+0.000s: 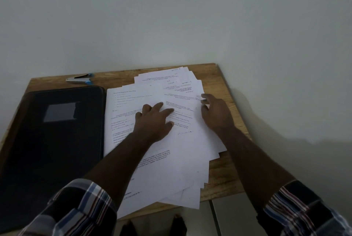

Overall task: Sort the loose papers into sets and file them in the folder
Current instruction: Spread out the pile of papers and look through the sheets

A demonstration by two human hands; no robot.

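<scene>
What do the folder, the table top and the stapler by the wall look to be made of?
Folder: dark, matte, probably leatherette or plastic; soft sheen, rounded corners. Table: wood or wood-look laminate; grain shows. Stapler: shiny metal body with blue plastic-looking parts.

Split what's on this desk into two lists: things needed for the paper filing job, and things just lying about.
Needed for the job:
- loose papers, spread out, with the left hand and right hand resting on them
- black folder, closed, left of the papers

Lying about:
- stapler, behind the folder
- wooden table
</scene>
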